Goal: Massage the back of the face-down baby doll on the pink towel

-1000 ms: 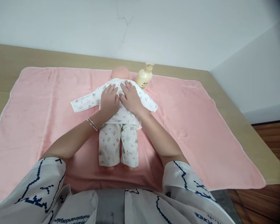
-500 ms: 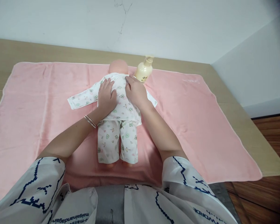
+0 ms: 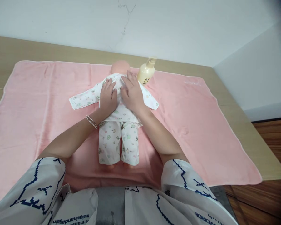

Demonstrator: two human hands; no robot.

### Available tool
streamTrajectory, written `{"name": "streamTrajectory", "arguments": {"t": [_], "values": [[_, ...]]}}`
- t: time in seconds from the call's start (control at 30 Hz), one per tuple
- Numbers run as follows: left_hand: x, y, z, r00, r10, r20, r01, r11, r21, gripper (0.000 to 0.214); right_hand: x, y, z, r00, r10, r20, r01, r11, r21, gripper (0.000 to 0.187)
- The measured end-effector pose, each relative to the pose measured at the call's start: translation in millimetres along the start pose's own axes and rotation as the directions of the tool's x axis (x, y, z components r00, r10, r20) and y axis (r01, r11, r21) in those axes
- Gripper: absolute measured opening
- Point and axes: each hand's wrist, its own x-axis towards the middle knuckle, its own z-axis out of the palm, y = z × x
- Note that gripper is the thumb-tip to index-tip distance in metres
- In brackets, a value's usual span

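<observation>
A baby doll (image 3: 120, 114) in white patterned pyjamas lies stretched out on a pink blanket (image 3: 196, 131), its bare head at the far end and its sleeves spread to both sides. My left hand (image 3: 108, 97) rests on the left of the doll's shirt, fingers extended and nothing held. On the upper right of the shirt is my right hand (image 3: 133, 92), fingers stretched toward the doll's neck, also holding nothing. A cream pump bottle (image 3: 146, 72) stands just beyond my right hand, beside the doll's head. The doll's face does not show.
The blanket covers much of a light wooden table (image 3: 227, 107). A white wall (image 3: 84, 25) with a crack in it rises behind the table's far edge. Dark brown wood (image 3: 271, 137) shows beyond the table at right.
My right hand has shifted left and slightly up across the shirt, uncovering more of the doll's right-side sleeve. My left hand stays in nearly the same place on the doll.
</observation>
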Motion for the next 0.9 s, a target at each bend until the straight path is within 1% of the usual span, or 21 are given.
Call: {"name": "streamTrajectory", "arguments": {"t": [0.07, 0.13, 0.27, 0.3, 0.4, 0.43, 0.47, 0.57, 0.63, 0.7, 0.77, 0.83, 0.9], "values": [[-1, 0, 0.4, 1.000, -0.006, -0.010, 0.006, 1.000, -0.005, 0.051, 0, 0, 0, 0.998, 0.007, 0.059, -0.006, 1.000, -0.014, 0.051], [-1, -1, 1.3, 1.000, -0.006, -0.022, 0.006, 1.000, 0.000, 0.052, 0, 1, 0, 0.997, 0.007, 0.074, -0.006, 1.000, -0.014, 0.052], [-1, -4, 3.4, 0.999, 0.005, -0.033, -0.005, 1.000, 0.016, 0.055, 1, 4, 3, 0.999, 0.017, -0.033, -0.016, 1.000, 0.023, 0.053], [-1, -4, 3.7, 0.999, 0.009, -0.037, -0.009, 1.000, 0.021, 0.056, 0, 5, 4, 0.999, 0.020, -0.032, -0.020, 0.999, 0.027, 0.053], [-2, -3, 3.5, 0.998, 0.023, -0.054, -0.022, 0.999, 0.031, 0.062, 0, 5, 4, 0.999, 0.013, 0.040, -0.014, 0.999, 0.031, 0.052], [-2, -2, 3.3, 0.998, 0.026, -0.059, -0.025, 0.999, 0.031, 0.065, -1, 4, 2, 0.999, 0.007, 0.048, -0.008, 1.000, 0.029, 0.052], [-3, -2, 3.0, 0.998, 0.028, -0.063, -0.027, 0.999, 0.028, 0.067, -2, 4, 0, 0.999, 0.001, 0.036, -0.002, 1.000, 0.023, 0.053], [-3, 0, 2.5, 0.997, 0.025, -0.067, -0.024, 1.000, 0.015, 0.073, -4, 1, -3, 0.999, -0.004, -0.048, 0.003, 1.000, -0.012, 0.053], [-1, 0, 2.1, 0.998, 0.019, -0.060, -0.019, 1.000, 0.011, 0.070, -5, 0, 2, 0.998, -0.001, -0.061, -0.001, 1.000, -0.022, 0.052], [0, 0, 0.9, 0.999, 0.017, -0.038, -0.016, 1.000, 0.014, 0.064, -4, 2, 10, 1.000, -0.010, -0.021, 0.010, 1.000, -0.007, 0.051], [0, 2, -1.2, 1.000, 0.024, -0.005, -0.024, 0.999, 0.025, 0.058, -1, 7, 13, 0.999, -0.038, 0.014, 0.037, 0.999, 0.013, 0.053], [-3, 6, -3.1, 0.999, 0.032, 0.026, -0.034, 0.998, 0.045, 0.054, 3, 14, 7, 0.998, -0.056, -0.010, 0.056, 0.998, 0.014, 0.057], [-5, 11, -3.0, 0.999, 0.019, 0.046, -0.023, 0.997, 0.075, 0.053, 6, 23, -9, 0.994, -0.042, -0.098, 0.041, 0.999, -0.015, 0.059]]}}
